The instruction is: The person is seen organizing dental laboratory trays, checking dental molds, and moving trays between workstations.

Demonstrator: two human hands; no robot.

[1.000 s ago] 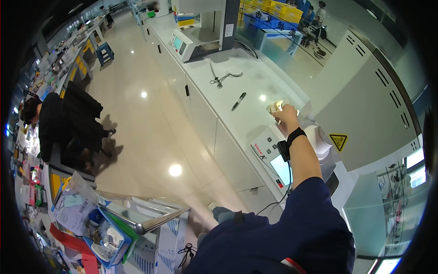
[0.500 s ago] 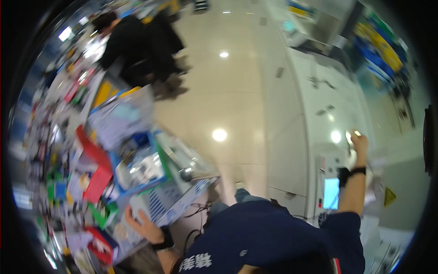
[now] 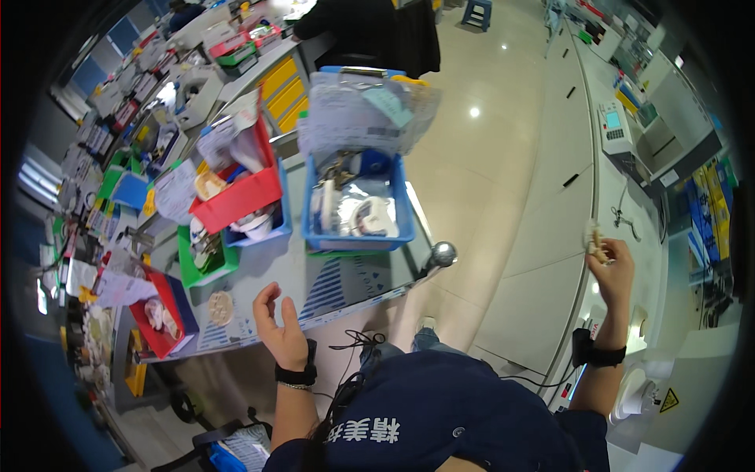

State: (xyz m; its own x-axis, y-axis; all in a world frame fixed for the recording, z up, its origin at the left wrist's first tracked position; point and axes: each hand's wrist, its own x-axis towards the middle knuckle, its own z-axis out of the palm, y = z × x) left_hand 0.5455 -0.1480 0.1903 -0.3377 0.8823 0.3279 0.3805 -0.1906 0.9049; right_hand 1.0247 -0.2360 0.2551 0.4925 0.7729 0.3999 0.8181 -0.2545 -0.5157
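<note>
My right hand (image 3: 613, 271) is raised over the right-hand counter, its fingers closed on a small tan-and-white dental model (image 3: 595, 242). The model's lower part is hidden by the fingers. My left hand (image 3: 281, 326) hovers at the near edge of the left worktable (image 3: 267, 271), fingers apart and nothing in it. Left of that hand, a round beige disc (image 3: 221, 307) with a patterned surface lies on the table. Beyond it stands a blue tray (image 3: 358, 242) with white dental models (image 3: 374, 218), a clear bag and clipped papers (image 3: 350, 118).
Red trays (image 3: 244, 200), a green tray (image 3: 208, 271) and another red tray (image 3: 161, 315) crowd the worktable. A metal ball (image 3: 443, 254) caps its corner. On the right runs a long white counter (image 3: 621, 204) with a small screened device (image 3: 613, 126). A person in black (image 3: 354, 31) sits beyond.
My view has turned left, bringing the worktable toward the middle. The left hand has come off the table surface area and lifted; the right hand still holds the small piece, now more clearly seen.
</note>
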